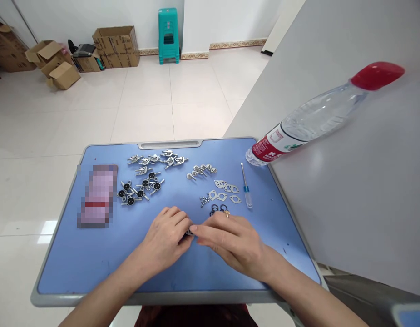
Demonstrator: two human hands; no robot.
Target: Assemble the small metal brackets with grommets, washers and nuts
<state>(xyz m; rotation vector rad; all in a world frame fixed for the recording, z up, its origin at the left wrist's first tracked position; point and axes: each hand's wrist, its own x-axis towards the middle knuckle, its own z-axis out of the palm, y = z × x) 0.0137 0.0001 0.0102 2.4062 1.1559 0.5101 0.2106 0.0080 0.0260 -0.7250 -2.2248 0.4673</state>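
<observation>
Located over the near middle of the blue table (pixel 182 278): small dark-and-metal part (pixel 188 232), mostly hidden by fingers. Held in left hand (pixel 168 232), fingers curled close around it. Touched by right hand (pixel 232 238), forefinger extended; cannot tell whether also gripping anything. Judged step: fine handwork on this one part, perhaps fitting or adjusting. Next move likely calls for steady left hold, precise right fingertip. Just beyond right hand, partly covered by it: black O-rings (pixel 214 207). Farther out: small screws (pixel 205 200), flat holed plates (pixel 220 184), disc-headed metal pieces (pixel 196 172), screwdriver (pixel 246 190). Leftward: black-centred fittings (pixel 140 194). At far right corner, well apart: red-capped bottle (pixel 308 118). Noted in the way: own fingers only.
</observation>
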